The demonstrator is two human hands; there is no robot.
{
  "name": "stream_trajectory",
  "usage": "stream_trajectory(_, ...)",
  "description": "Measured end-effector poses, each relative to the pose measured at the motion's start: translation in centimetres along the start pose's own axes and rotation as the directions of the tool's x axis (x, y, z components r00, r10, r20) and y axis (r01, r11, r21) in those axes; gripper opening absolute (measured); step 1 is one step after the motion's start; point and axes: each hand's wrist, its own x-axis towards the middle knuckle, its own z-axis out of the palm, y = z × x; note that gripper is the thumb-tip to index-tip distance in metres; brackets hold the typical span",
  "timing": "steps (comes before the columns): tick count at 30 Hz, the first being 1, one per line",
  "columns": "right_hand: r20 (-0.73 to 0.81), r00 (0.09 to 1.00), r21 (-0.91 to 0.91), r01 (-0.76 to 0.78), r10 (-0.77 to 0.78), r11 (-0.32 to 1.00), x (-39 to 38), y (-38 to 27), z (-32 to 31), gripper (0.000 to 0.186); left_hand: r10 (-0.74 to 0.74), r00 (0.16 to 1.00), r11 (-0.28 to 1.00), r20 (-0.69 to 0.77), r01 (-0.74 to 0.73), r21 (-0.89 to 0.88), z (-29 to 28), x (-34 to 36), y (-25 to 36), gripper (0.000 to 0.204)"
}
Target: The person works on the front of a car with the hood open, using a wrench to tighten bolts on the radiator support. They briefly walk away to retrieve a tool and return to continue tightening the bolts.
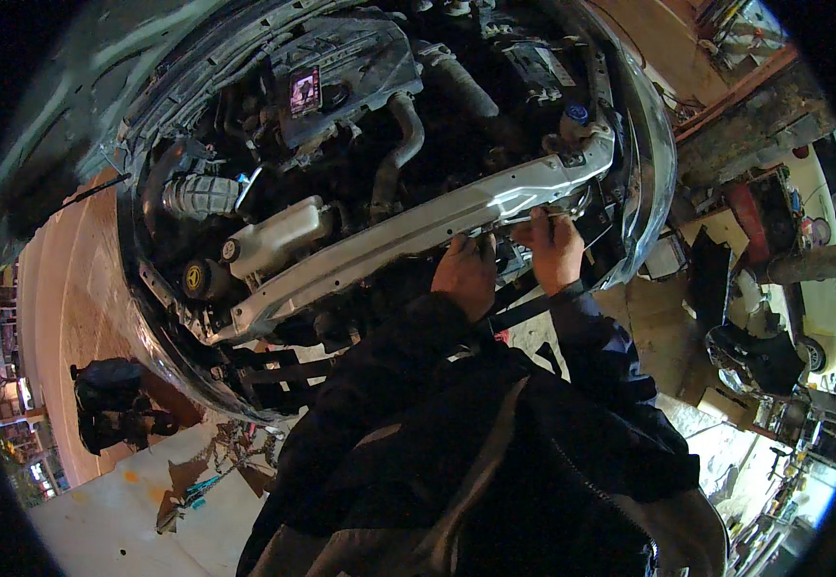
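I lean over an open car engine bay with the front bumper off. A long silver crossmember [408, 236] runs across the front of the bay. My left hand [466, 274] reaches under its lower edge, fingers curled against the metal. My right hand [554, 250] sits just beside it to the right, fingers closed around a small part under the crossmember; what it holds is hidden. Both dark jacket sleeves come up from the lower middle of the picture.
A white coolant tank [278, 236], a ribbed air hose [201, 195] and a dark engine cover [341, 72] fill the bay. Loose car parts [754, 356] lie on the floor at right. A dark bag [110, 399] sits at left on the floor.
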Motion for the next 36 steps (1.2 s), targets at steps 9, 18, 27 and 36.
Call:
stream_trajectory(9, 0.208, 0.85, -0.533, 0.514, -0.485, 0.672, -2.2, -2.8, 2.1, 0.015, -0.02, 0.941, 0.998, 0.336, 0.04, -0.052, 0.7, 0.2, -0.4, 0.045)
stream_trajectory(18, 0.28, 0.835, -0.626, 0.533, -0.474, 0.569, -2.8, -2.7, 2.5, 0.014, -0.018, 0.982, 0.992, 0.188, 0.041, -0.12, 0.4, -0.3, -0.2, 0.05)
stream_trajectory(27, 0.261, 0.846, -0.554, 0.525, -0.464, 0.646, -3.1, -2.4, 2.5, 0.014, -0.046, 0.992, 0.986, 0.117, 0.064, -0.157, 0.8, -0.5, 0.0, 0.037)
stream_trajectory(36, 0.081, 0.993, -0.316, 0.104, -0.082, 0.943, -1.2, -0.1, 1.4, 0.021, -0.036, 0.999, 0.994, 0.013, 0.037, -0.107, 0.6, -0.5, 0.1, 0.042)
